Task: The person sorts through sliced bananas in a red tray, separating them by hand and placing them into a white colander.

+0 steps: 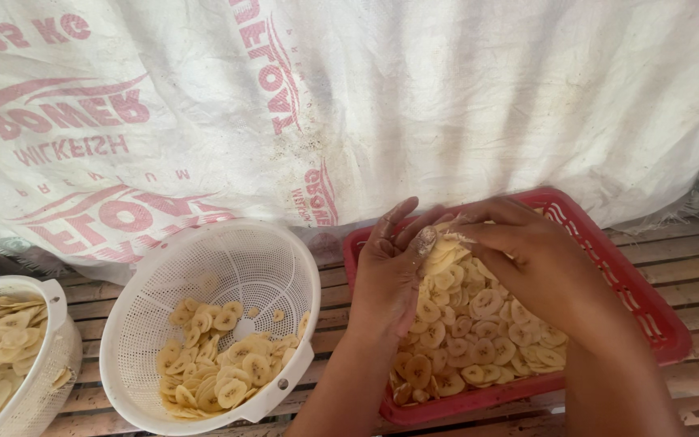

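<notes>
My left hand and my right hand meet over the red plastic tray, which is heaped with pale yellow banana slices. Together they pinch a small stack of stuck slices between the fingertips, just above the heap. Both hands are dusted with pale residue. To the left, a white perforated basket tilts toward me with a shallow layer of loose slices in its lower half.
A second white perforated basket full of slices sits at the far left edge. Everything rests on a slatted wooden bench. A white woven sack sheet with red print hangs behind.
</notes>
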